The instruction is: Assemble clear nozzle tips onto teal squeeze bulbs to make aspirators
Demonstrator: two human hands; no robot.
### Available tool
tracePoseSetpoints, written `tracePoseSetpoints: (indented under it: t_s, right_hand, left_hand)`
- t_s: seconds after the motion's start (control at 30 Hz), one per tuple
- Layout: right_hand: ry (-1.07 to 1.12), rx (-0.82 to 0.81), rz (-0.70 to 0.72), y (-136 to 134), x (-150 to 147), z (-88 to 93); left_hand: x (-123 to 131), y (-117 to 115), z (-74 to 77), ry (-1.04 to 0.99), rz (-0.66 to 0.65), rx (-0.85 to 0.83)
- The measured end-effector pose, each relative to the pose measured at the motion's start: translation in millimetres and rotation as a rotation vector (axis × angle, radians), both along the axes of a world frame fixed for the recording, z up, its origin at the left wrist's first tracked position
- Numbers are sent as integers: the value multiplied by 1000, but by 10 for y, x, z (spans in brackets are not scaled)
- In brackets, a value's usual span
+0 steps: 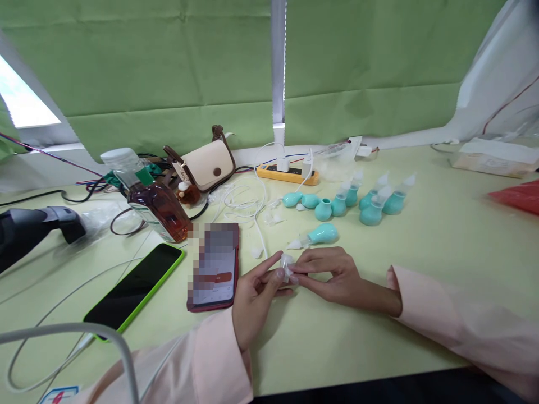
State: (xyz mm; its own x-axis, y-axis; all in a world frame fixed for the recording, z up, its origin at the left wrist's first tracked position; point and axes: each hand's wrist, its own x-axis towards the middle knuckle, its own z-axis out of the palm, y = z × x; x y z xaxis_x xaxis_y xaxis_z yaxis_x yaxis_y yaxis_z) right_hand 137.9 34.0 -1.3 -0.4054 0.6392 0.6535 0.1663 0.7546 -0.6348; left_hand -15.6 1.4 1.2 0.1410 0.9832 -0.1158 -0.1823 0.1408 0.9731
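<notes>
My left hand (257,297) grips a small clear and white plastic piece (287,264) between thumb and fingers. My right hand (334,273) pinches the same piece from the other side, its fingertips partly covering it. Just beyond my hands, a teal squeeze bulb (323,233) with a clear nozzle lies on its side. Behind it stand several more teal bulbs, some with a clear pointed nozzle, such as this bulb (371,213). One upright bulb (323,210) has an open neck, and two others lie tipped over beside it.
A lit phone (214,280) lies left of my left hand, near a green-cased phone (137,286). Farther back are a tilted bottle (155,205), a handbag (208,165), a yellow power strip (269,175) and white cables. A black scanner-like device (37,224) stands left; red plastic (517,196) lies right.
</notes>
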Motion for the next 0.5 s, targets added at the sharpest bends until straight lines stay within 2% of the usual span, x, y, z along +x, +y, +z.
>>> tracePoseSetpoints:
  t_s: [0.1,0.2,0.37,0.5]
  right_hand:
    - [38,-155,-11,-11,-20,-36]
    - [140,-417,1,-40,-40,-58]
    - [374,-802,100,-81,-40,-34]
    - [346,-975,238,-41,-26,-11]
  left_hand:
    - [-5,-3,10,-23,-31,5]
    - [-19,-11,17,-37,-68,38]
    - [-48,-52,9,27,-82,145]
    - [-54,-101,-17,106,-75,304]
